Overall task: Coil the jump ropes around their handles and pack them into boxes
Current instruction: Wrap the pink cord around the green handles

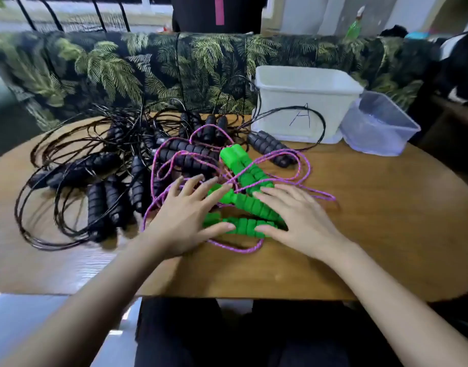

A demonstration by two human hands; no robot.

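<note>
Over the wooden table [373, 221], the left hand [185, 218] and right hand [301, 221] lie palm-down, fingers spread wide, gripping nothing, on the green handles [243, 205] amid purple rope [304, 165].

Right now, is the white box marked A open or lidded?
Open: the white box shows a bare rim and no lid on top. Its contents cannot be told.
</note>
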